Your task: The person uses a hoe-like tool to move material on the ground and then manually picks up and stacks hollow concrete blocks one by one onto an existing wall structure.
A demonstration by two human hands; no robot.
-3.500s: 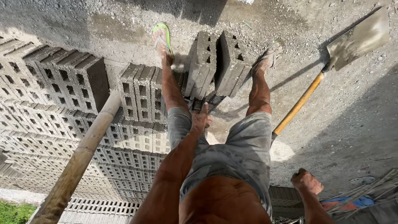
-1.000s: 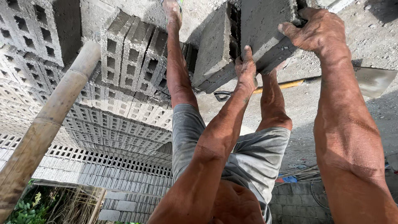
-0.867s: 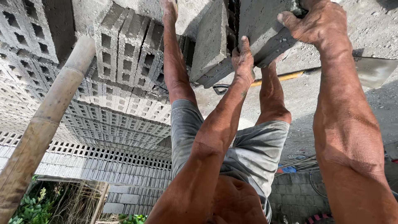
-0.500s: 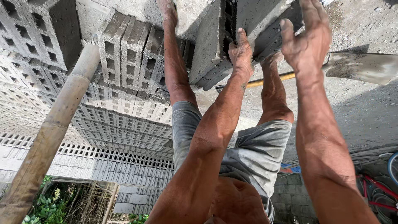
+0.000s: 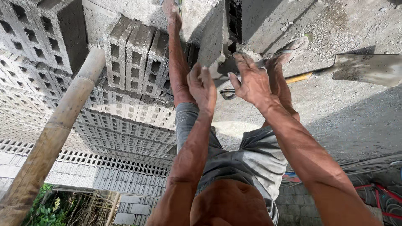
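Both hands are now coming away from the block, where half a second ago the fingers were still lying against its sides. The left hand is hanging loose and half open, fingers curled a little, holding nothing. The right hand is spreading its fingers wide and is also empty, just below the block's lower edge. The block is standing upright on the ground, close to another one, between the person's two feet. A row of hollow blocks is standing to the left of the left leg, and a big stack is lying beyond it. A bamboo pole is leaning across the stack. A shovel is lying on the ground at the right, its yellow handle passing behind the right leg.
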